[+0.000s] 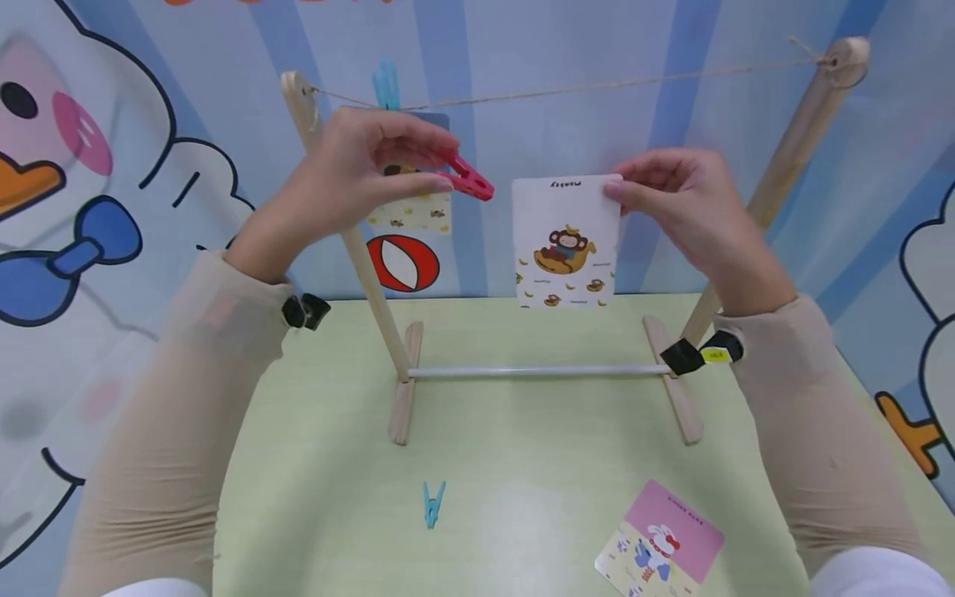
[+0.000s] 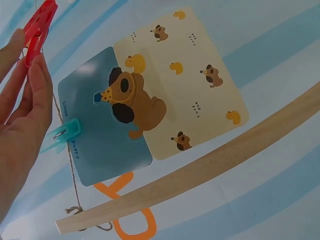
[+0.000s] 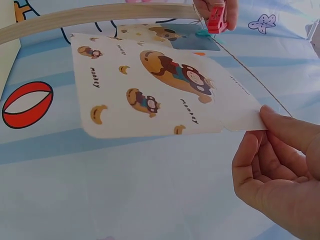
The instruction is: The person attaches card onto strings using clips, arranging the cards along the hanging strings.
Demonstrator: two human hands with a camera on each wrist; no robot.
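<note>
My left hand (image 1: 380, 157) pinches a red clothespin (image 1: 470, 178) between thumb and fingers, just below the string (image 1: 552, 94). A white monkey card (image 1: 564, 240) hangs from my right hand (image 1: 675, 195), its upper right corner pinched by thumb and fingers. The card is below the string and apart from it. Behind my left hand, a puppy card (image 2: 135, 105) hangs on the string from a blue clothespin (image 2: 67, 134); the left wrist view shows it whole, while in the head view my hand covers part of it.
A wooden frame with a left post (image 1: 376, 303) and a right post (image 1: 798, 157) carries the string. A white crossbar (image 1: 537, 372) joins its feet. On the table (image 1: 321, 497) lie another blue clothespin (image 1: 433, 504) and a pink rabbit card (image 1: 664, 539).
</note>
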